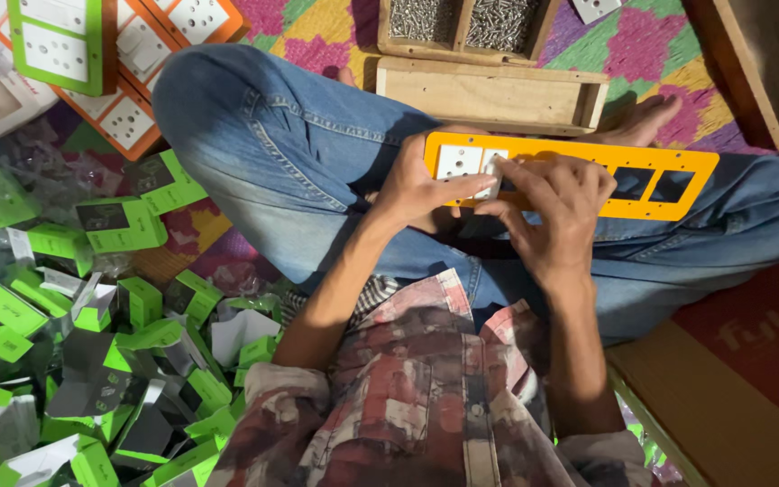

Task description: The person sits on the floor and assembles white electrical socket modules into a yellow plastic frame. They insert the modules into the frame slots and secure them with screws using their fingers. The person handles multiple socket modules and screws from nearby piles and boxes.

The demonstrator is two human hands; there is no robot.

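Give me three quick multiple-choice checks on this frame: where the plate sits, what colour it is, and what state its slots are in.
1. The plate rests:
A. on the lap
B. in the wooden tray
C. on the box pile

2. Its colour:
A. green
B. orange
C. white

3. Its slots:
A. all filled
B. all empty
C. partly filled

Answers:
1 A, it lies across the jeans.
2 B, the frame is orange.
3 C, a white module sits at one end, where left hand and right hand press another; the other end is open.
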